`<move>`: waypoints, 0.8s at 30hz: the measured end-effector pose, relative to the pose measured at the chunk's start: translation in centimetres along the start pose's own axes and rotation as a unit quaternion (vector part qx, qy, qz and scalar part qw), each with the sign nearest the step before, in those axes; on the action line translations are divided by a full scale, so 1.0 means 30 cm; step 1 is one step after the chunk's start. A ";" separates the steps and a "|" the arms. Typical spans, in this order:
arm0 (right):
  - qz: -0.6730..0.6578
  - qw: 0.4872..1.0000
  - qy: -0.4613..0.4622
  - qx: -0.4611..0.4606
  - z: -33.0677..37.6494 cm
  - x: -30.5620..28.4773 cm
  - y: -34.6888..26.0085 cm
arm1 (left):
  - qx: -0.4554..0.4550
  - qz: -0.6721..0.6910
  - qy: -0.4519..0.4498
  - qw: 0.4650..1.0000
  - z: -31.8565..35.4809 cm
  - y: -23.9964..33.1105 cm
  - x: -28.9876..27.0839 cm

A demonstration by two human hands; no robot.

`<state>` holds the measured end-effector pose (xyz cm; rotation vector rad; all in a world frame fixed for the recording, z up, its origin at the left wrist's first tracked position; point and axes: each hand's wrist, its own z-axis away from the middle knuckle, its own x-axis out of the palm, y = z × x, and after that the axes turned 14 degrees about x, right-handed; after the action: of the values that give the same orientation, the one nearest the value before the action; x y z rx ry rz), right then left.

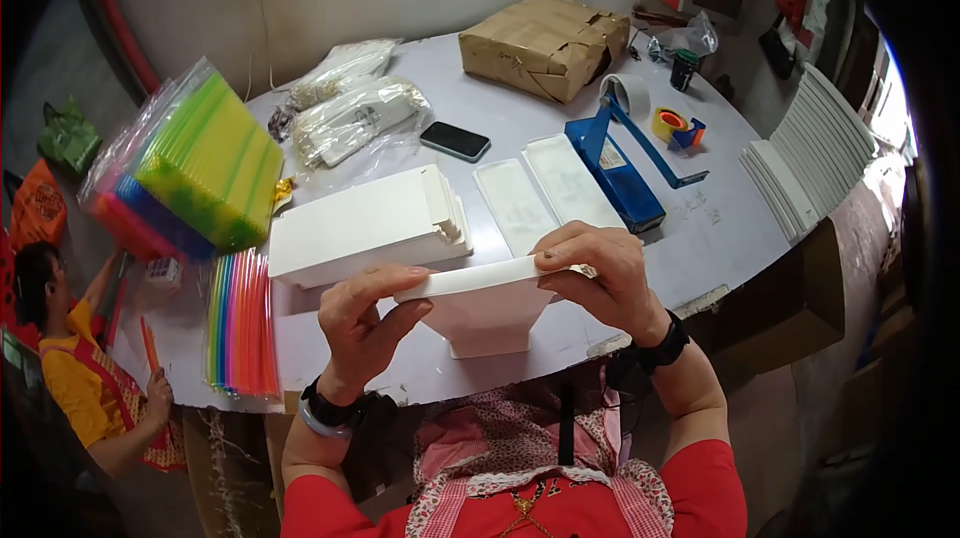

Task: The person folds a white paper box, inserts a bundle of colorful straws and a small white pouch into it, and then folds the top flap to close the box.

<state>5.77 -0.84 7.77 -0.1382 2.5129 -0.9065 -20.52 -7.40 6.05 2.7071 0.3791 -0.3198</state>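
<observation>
A thin white box (485, 306) stands upright near the table's front edge. My left hand (365, 323) pinches its top left corner between thumb and fingers. The top right corner is held the same way by my right hand (605, 273). Just beyond my left hand lies a stack of white flat cartons (360, 223). Two white packs, the left one (513, 203) and the right one (570, 181), lie side by side beyond the box. What is inside the box cannot be seen.
Bundled coloured strips (242, 323) and bagged coloured plastic pieces (200, 173) lie left; a person (95, 388) there holds orange strips. Behind are a phone (455, 141) and brown parcel (545, 43). A blue metal tool (620, 183), tape dispenser (678, 126) and white stack (810, 153) stand right.
</observation>
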 end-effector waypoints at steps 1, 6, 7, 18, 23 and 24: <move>0.016 1.000 0.016 0.005 0.003 -0.011 0.004 | -0.019 0.005 -0.009 1.000 -0.009 -0.003 0.016; -0.007 1.000 -0.019 0.017 -0.004 -0.009 -0.003 | 0.053 0.016 0.044 0.997 -0.007 0.001 0.065; 0.008 1.000 -0.002 0.024 0.018 -0.042 -0.004 | 0.018 0.007 0.077 0.997 0.000 0.000 0.065; 0.354 0.752 0.193 0.522 0.049 -0.665 0.382 | -0.007 -0.008 0.064 0.998 0.006 -0.041 0.055; 0.050 0.788 0.116 0.603 0.076 -0.729 0.408 | -0.005 -0.015 0.068 0.998 0.005 -0.029 0.050; -0.017 0.803 0.120 0.583 0.077 -0.732 0.401 | -0.006 -0.016 0.068 0.998 0.006 -0.028 0.049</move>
<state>27.05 12.55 7.23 0.3505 1.6812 -2.3891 -19.44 -6.42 5.21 2.7215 0.4617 -0.1422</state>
